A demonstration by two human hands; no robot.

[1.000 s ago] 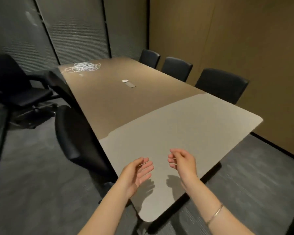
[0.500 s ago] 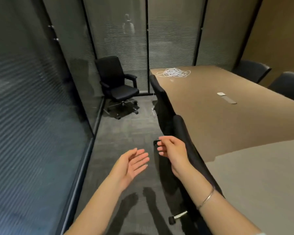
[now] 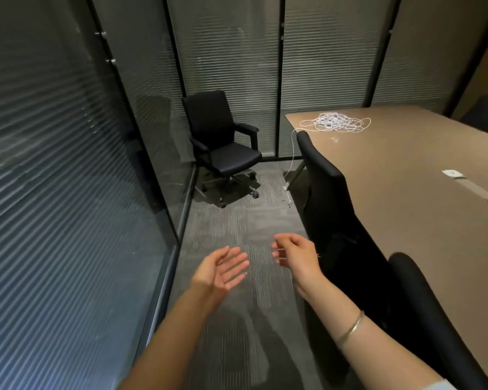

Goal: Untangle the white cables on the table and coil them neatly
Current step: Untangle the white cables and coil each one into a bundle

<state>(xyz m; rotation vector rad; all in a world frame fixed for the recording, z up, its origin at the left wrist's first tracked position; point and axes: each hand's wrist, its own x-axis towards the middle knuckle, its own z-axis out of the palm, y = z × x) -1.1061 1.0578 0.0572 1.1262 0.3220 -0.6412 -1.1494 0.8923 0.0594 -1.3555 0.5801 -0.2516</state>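
Hands empty, cables untouched at one o'clock.

I'm holding my left hand [image 3: 223,270] out flat and my right hand [image 3: 295,253] loosely curled, gripping nothing; the white cables [image 3: 337,123] are lying tangled, well apart, on the desk's [image 3: 406,170] far end, everything remaining.

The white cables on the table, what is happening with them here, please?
Nothing handles them yet. The white cables lie tangled at the far end of the table, one strand hanging over its edge to the floor. The left hand and the right hand are empty, raised over the carpet beside the chairs.
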